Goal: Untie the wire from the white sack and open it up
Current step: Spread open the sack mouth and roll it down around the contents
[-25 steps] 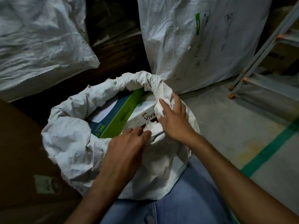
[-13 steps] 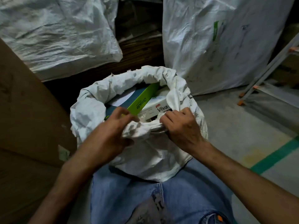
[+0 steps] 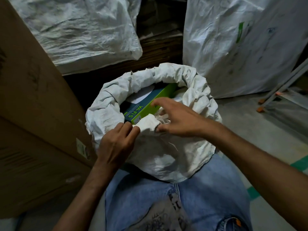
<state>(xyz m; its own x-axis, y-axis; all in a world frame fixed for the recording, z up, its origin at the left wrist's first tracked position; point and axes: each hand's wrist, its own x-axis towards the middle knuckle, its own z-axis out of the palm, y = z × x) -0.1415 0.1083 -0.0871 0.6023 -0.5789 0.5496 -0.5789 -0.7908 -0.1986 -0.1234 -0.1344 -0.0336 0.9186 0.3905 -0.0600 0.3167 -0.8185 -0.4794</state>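
The white sack (image 3: 166,152) stands on the floor between my knees, its mouth wide open with the rim rolled down all round. Inside it lies a green and teal box (image 3: 146,105) marked Wi-Fi 5. My left hand (image 3: 116,142) pinches the near rim of the sack between thumb and fingers. My right hand (image 3: 176,120) hovers over the mouth with fingers spread, its thumb touching a folded piece of the near rim. No wire shows anywhere.
Large cardboard boxes (image 3: 33,114) stand close on the left. Two big white sacks (image 3: 80,30) (image 3: 241,47) sit behind, with dark stacked boards between them. Grey ladder legs with orange feet (image 3: 270,100) stand at the right on concrete floor.
My right hand has let go of the near rim and lifted over the mouth with fingers spread. My left hand has slid along the rim. The view has shifted so the sack sits more central.
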